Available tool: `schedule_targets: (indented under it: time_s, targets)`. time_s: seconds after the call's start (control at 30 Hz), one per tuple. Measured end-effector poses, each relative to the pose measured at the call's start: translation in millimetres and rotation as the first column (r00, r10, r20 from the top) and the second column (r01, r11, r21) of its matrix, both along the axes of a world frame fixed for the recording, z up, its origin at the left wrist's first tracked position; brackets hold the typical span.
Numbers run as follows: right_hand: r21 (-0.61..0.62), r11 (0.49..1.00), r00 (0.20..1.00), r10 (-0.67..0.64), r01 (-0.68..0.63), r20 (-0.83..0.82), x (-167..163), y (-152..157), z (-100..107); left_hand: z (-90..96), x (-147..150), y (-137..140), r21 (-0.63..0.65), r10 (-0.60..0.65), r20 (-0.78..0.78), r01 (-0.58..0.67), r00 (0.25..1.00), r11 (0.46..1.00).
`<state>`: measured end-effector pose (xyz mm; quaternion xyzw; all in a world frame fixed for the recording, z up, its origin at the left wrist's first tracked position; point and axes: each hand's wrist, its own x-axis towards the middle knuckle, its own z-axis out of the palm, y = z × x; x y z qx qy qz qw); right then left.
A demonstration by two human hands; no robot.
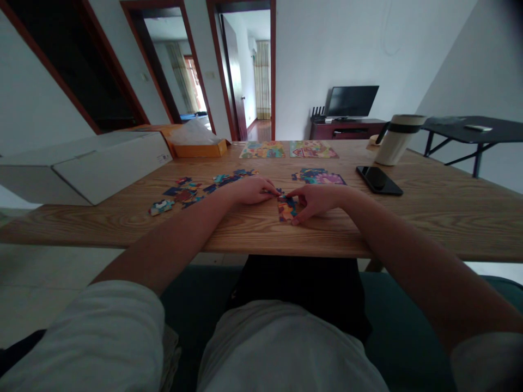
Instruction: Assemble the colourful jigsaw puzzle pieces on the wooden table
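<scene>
My left hand (257, 190) reaches in from the left, its thumb and fingertips pinched at the top edge of a small joined section of jigsaw puzzle (286, 209). A small puzzle piece seems to sit under those fingertips, mostly hidden. From the other side, my right hand (318, 201) holds the section flat on the table, index finger at its top and thumb at its lower right edge. Loose jigsaw pieces (186, 193) are scattered beyond and left of my left forearm. Another group of puzzle pieces (318, 177), blue and pink, lies just past my right hand.
On the wooden table (241, 234), two colourful picture sheets (262, 149) lie at the far edge. A black phone (378, 180) and a white lidded mug (396, 142) are on the right. A large white box (90, 163) and an orange tray (200, 150) occupy the left.
</scene>
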<state>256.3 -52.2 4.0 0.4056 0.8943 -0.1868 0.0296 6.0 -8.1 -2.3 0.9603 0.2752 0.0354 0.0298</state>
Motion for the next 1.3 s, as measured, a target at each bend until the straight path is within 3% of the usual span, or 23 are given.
schedule_targets:
  time_s: [0.4, 0.57, 0.77, 1.0, 1.1, 1.2, 1.3]
  targets:
    - [0.005, 1.000, 1.000, -0.002, 0.002, -0.002, 0, -3, 2, -7.0, 7, 4, -0.071, -0.034, 0.058, 0.038, 0.998, 0.997]
    - [0.015, 1.000, 1.000, -0.007, 0.007, 0.002, 1, -3, 2, -10.9, 10, 5, -0.033, 0.025, 0.065, -0.023, 0.998, 0.999]
    - [-0.005, 1.000, 1.000, 0.005, -0.005, -0.014, 1, -1, 0, -0.5, 8, -2, 0.040, 0.156, -0.031, -0.155, 0.987, 0.987]
    - [-0.012, 0.999, 0.998, -0.049, 0.050, 0.037, 6, 0, 3, 13.8, -18, 8, -0.092, 0.274, -0.018, -0.274, 0.962, 0.957]
    - [-0.029, 0.996, 0.995, -0.083, 0.085, 0.047, 14, 3, 3, 30.2, -54, 18, -0.094, 0.421, 0.164, -0.411, 0.892, 0.907]
    - [-0.044, 0.994, 0.994, -0.100, 0.102, 0.045, 20, 7, 2, 44.3, -100, 29, -0.073, 0.630, 0.400, -0.662, 0.666, 0.746]
    - [-0.053, 0.994, 0.994, -0.095, 0.098, 0.046, 23, 10, 1, 46.5, -132, 38, -0.128, 0.772, 0.302, -0.779, 0.559, 0.614]
